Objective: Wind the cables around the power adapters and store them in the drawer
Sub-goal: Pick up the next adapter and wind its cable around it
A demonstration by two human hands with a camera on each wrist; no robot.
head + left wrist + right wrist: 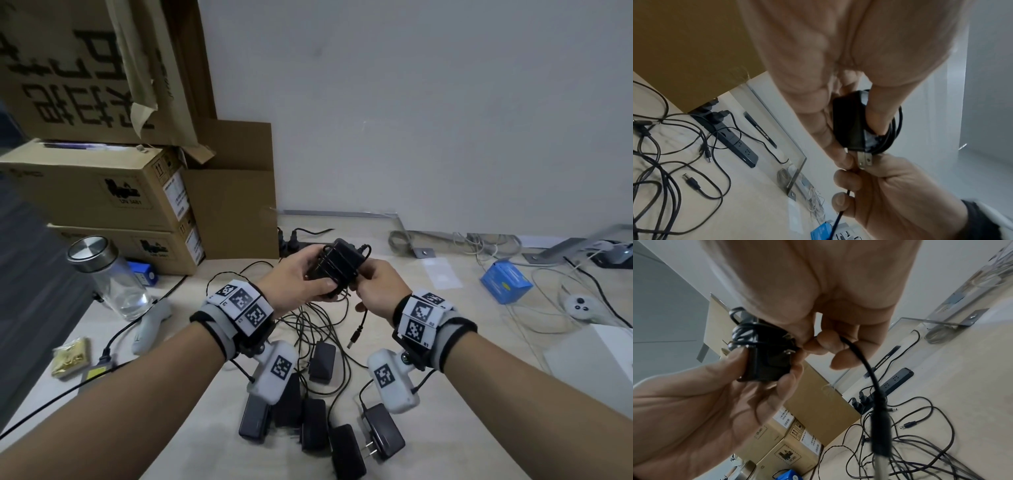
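My left hand (301, 281) grips a black power adapter (337, 265) above the desk, its thin cable wound several turns around the body. The adapter (851, 123) shows its metal prongs (865, 160) beside my right hand. My right hand (376, 284) pinches the free end of that cable (863, 356), and the barrel plug (354, 337) dangles below it. Several more black adapters (315, 421) lie on the desk below my wrists, with a tangle of loose cables (315, 329) above them. No drawer shows in any view.
Cardboard boxes (102, 192) are stacked at the back left, and a glass bottle with a metal lid (109, 274) stands in front of them. A black power strip (731, 138) lies by the wall. A blue box (507, 281) and white cables sit at the right.
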